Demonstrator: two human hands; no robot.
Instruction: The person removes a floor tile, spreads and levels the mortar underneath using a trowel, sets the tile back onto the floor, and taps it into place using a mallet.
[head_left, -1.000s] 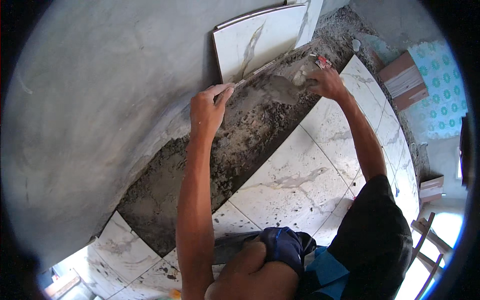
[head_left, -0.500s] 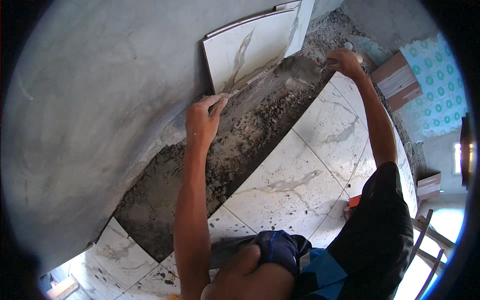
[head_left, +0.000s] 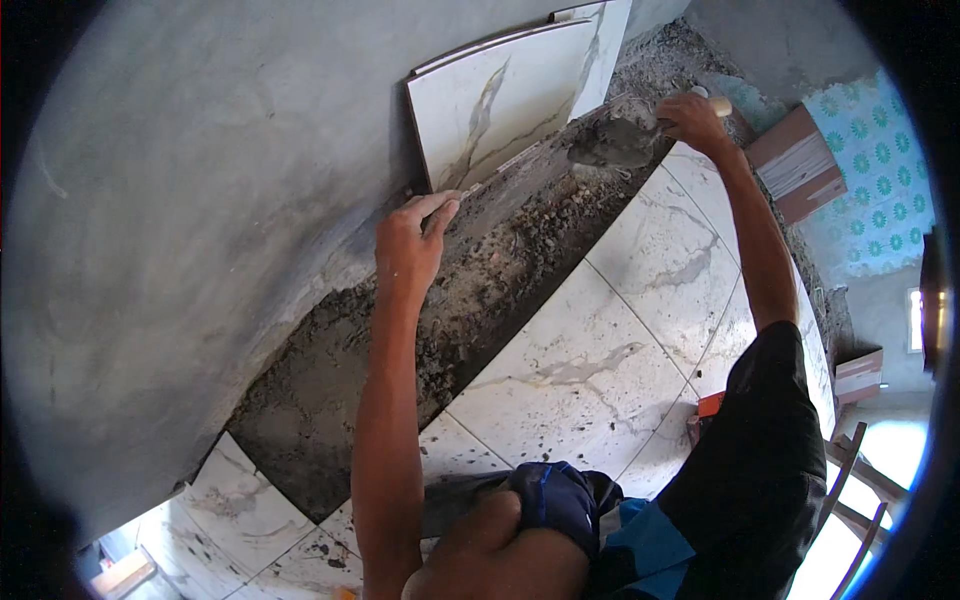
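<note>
In the head view I see my left hand (head_left: 410, 240) at about ten o'clock from centre, fingers laid flat with their tips touching the lower corner of the upright marble-look wall tile (head_left: 500, 115); it grips nothing. My right hand (head_left: 693, 118) sits near one o'clock, closed around the handle of a trowel (head_left: 612, 146) whose blade, loaded with grey mortar, lies just below that tile's bottom edge. Between the hands runs a bare mortar strip (head_left: 470, 300), bounded by the grey wall (head_left: 200, 200) above and the laid floor tiles (head_left: 580, 370) below. Open floor lies toward four o'clock; cardboard boxes (head_left: 795, 165) crowd two o'clock.
</note>
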